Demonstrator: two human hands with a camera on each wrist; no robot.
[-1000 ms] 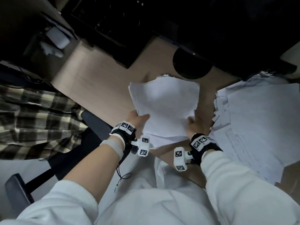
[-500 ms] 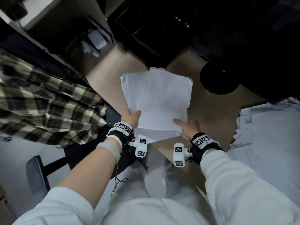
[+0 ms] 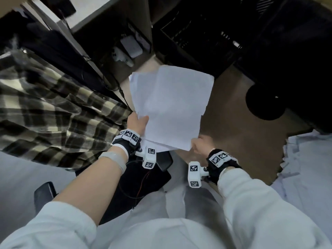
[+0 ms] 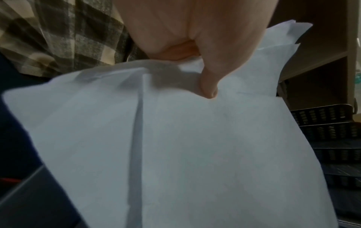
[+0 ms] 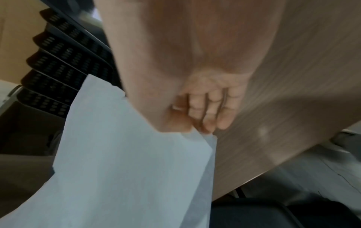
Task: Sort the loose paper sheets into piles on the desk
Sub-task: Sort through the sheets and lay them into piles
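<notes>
We hold a stack of sheets up over the near-left part of the desk, its far edge tilted away from us. Our left hand grips the stack's left edge, thumb pressed on the top sheet and the fingers hidden underneath; the left wrist view shows that thumb denting the paper. Our right hand pinches the near right corner, and the right wrist view shows its fingers curled against the thumb with the corner caught between them. The sheets are not squared: edges of lower ones stick out at the far left and near side. A spread of loose papers lies on the desk, well to the right. Black stacked trays stand behind the stack, and a plaid garment hangs at the left.
</notes>
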